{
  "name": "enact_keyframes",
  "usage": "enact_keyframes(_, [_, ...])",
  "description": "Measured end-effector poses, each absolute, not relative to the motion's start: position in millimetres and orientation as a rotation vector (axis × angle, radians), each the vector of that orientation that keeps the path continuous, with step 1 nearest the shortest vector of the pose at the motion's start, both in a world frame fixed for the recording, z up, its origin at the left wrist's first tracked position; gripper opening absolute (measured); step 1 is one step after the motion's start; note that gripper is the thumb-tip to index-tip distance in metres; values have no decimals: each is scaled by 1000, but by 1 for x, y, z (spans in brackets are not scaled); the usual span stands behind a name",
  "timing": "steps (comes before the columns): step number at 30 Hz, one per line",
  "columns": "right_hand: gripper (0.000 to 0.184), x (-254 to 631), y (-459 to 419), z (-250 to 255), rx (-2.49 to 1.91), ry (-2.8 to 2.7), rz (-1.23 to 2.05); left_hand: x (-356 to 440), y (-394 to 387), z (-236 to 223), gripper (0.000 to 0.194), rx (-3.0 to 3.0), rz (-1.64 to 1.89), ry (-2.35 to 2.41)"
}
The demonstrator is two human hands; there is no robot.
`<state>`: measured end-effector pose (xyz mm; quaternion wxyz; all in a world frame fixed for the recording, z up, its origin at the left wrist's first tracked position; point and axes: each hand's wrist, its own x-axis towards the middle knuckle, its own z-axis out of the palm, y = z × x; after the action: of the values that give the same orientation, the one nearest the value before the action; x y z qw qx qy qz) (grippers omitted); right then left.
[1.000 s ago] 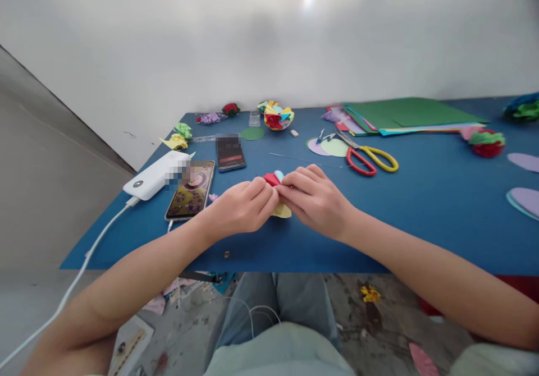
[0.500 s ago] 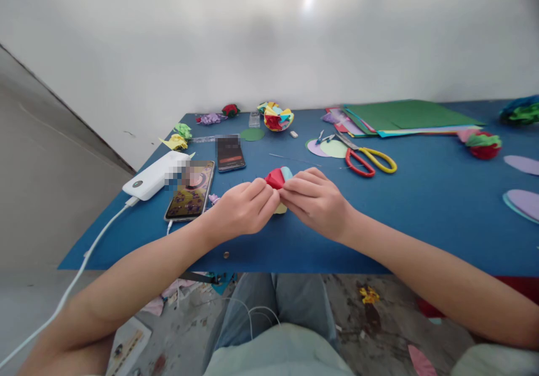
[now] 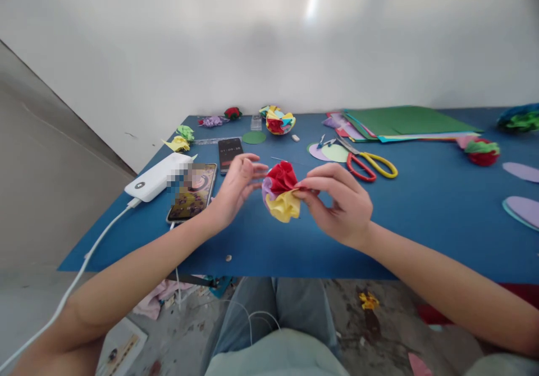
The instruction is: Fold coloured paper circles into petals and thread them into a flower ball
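A ruffled paper flower [image 3: 283,192] in red, yellow and lilac is held up over the blue table [image 3: 421,230]. My right hand [image 3: 337,202] pinches its right edge between thumb and fingertips. To the flower's left, my left hand [image 3: 238,188] has its fingers spread and apart; whether its fingertips brush the flower I cannot tell. Behind the flower lies a thin needle [image 3: 278,159], partly hidden. Scissors [image 3: 370,165] with one red and one yellow handle rest beyond my right hand, by a lilac and a pale green paper disc [image 3: 334,152].
On the left lie a white power bank [image 3: 158,178] with a cable, a phone [image 3: 193,192] and a second phone [image 3: 229,150]. A multicoloured paper ball [image 3: 280,122] sits at the back. Stacked coloured sheets [image 3: 412,120] lie back right, with a red-green paper flower [image 3: 482,152] nearby.
My left hand has let go of the paper flower and opened, drawing left. The flower, mostly hidden between both hands before, now shows its ruffles in my right hand.
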<state>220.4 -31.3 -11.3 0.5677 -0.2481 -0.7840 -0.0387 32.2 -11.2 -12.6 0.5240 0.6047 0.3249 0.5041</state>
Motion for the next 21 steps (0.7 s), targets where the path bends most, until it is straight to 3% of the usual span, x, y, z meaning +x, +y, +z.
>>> enact_keyframes(4, [12,220,-28,-16,-658,-1813,-4,36,-13,-11,53,1171,771,549])
enact_keyframes(13, [16,225,-6,-32,-687,-1999,0,30,-6,-10,40,1164,1006,726])
enact_keyframes(15, [17,223,-6,-32,-810,-1965,205,29,-2,-13,43,1208,1047,843])
enact_keyframes(21, [36,214,-5,-28,-956,-1608,1376,28,3,-15,56,1398,1219,1236])
